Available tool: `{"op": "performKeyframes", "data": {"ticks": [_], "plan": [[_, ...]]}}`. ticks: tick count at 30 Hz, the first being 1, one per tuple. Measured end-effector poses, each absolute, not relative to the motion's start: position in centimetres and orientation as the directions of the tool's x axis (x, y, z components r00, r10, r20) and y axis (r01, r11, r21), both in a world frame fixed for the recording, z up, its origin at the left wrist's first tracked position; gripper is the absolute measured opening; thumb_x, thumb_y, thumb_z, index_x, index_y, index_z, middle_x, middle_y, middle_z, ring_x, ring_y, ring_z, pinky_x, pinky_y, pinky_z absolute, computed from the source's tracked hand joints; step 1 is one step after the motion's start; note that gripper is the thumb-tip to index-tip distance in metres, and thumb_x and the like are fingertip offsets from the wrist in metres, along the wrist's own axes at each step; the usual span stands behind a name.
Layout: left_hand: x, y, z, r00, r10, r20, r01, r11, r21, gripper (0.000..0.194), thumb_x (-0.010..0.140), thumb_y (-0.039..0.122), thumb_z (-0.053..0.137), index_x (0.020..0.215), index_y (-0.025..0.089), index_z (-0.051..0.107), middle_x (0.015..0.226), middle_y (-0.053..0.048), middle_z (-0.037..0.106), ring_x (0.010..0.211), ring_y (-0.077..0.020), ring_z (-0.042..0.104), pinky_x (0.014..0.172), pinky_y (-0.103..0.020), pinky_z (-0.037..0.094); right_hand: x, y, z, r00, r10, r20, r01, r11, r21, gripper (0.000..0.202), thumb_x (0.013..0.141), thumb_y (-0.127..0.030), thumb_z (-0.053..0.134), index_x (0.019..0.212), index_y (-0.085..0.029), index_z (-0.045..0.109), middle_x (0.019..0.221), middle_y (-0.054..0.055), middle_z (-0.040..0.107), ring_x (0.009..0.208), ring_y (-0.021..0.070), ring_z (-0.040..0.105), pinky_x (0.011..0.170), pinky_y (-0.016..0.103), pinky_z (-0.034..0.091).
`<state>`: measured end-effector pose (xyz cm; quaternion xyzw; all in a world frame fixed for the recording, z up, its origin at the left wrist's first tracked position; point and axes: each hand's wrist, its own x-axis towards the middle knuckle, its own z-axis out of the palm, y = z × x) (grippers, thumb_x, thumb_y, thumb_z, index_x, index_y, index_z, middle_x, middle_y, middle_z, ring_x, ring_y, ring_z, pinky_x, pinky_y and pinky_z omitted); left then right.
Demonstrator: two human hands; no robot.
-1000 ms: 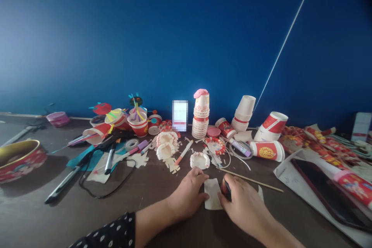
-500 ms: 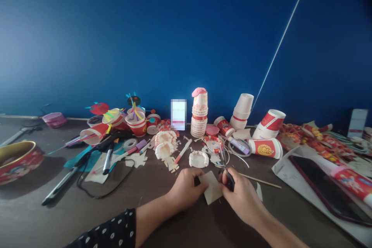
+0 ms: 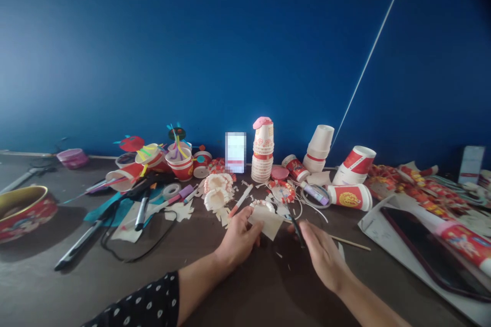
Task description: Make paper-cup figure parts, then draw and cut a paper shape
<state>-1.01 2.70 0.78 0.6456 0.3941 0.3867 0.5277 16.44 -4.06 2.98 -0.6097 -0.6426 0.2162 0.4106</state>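
My left hand pinches a cream piece of paper between thumb and fingers, held low over the table. Scissors with dark handles are in my right hand, their blades pointing away from me, just right of the paper and apart from it. The handle loops are partly hidden by my fingers. Behind the paper lies a ring of small white pieces, partly covered. A white marker with an orange end lies beyond my left hand. Small paper scraps lie between my hands.
A stack of paper cups stands at the back, with a lit phone left of it. Red cups and puppets crowd the left. On the right are a fallen cup, a wooden stick and a dark phone on white paper.
My left hand has moved the paper forward and slightly left, over part of the white ring. My right hand has drawn apart to the right with the scissors, its fingers straighter.
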Motion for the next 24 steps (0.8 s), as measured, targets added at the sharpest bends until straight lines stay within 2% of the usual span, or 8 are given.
{"op": "performKeyframes", "data": {"ticks": [5,11,14,16,18,24], "plan": [[-1.0,3.0,0.2,0.352,0.930,0.109,0.026,-0.126,0.992,0.019,0.076,0.035,0.048,0.077,0.016,0.046,0.039,0.007,0.045,0.034,-0.0058,0.040,0.038,-0.017,0.025,16.5,-3.7,2.8,0.047,0.961,0.272,0.810,0.123,-0.573,0.018,0.082,-0.026,0.041,0.070,-0.022,0.054,0.060,0.000,0.061,0.055,0.0175,0.057,0.053,0.025,0.039],[-0.8,2.9,0.9,0.312,0.948,0.063,-0.026,-0.057,0.998,0.022,0.076,0.036,0.048,0.082,0.016,0.043,0.039,0.008,0.045,0.033,-0.0049,0.035,0.035,-0.016,0.019,16.5,-4.0,2.8,0.052,0.955,0.290,0.878,0.095,-0.470,0.013,0.078,-0.024,0.046,0.066,-0.023,0.045,0.056,-0.002,0.059,0.048,0.0158,0.055,0.044,0.024,0.032],[-0.8,2.8,1.3,0.303,0.951,0.065,-0.048,-0.053,0.997,0.020,0.076,0.034,0.049,0.081,0.015,0.044,0.039,0.007,0.046,0.032,-0.0043,0.035,0.035,-0.015,0.020,16.4,-4.2,3.0,0.016,0.953,0.302,0.867,0.137,-0.478,0.011,0.079,-0.023,0.044,0.068,-0.023,0.040,0.058,-0.001,0.060,0.050,0.0160,0.057,0.045,0.024,0.033],[-0.7,2.7,1.5,0.293,0.954,0.058,-0.059,-0.042,0.997,0.020,0.075,0.033,0.049,0.082,0.015,0.044,0.039,0.008,0.046,0.032,-0.0041,0.035,0.034,-0.015,0.020,16.3,-4.3,3.0,0.001,0.958,0.287,0.840,0.155,-0.520,0.007,0.078,-0.023,0.044,0.076,-0.024,0.038,0.057,-0.003,0.059,0.048,0.0155,0.056,0.045,0.024,0.035],[-0.7,2.7,1.5,0.281,0.958,0.054,-0.073,-0.035,0.997,0.021,0.074,0.034,0.051,0.082,0.016,0.045,0.039,0.008,0.046,0.032,-0.0043,0.036,0.034,-0.015,0.020,16.2,-4.3,3.0,-0.006,0.962,0.275,0.815,0.163,-0.555,0.011,0.076,-0.022,0.046,0.081,-0.024,0.036,0.054,-0.005,0.059,0.045,0.0150,0.055,0.045,0.023,0.035],[-0.8,2.9,1.1,0.272,0.961,0.058,-0.074,-0.039,0.997,0.024,0.075,0.038,0.051,0.084,0.016,0.043,0.038,0.008,0.046,0.032,-0.0056,0.038,0.034,-0.015,0.022,16.5,-3.7,2.2,0.102,0.962,0.251,0.782,0.079,-0.619,0.022,0.072,-0.020,0.051,0.093,-0.023,0.046,0.062,-0.003,0.064,0.054,0.0174,0.062,0.052,0.026,0.041]]}}
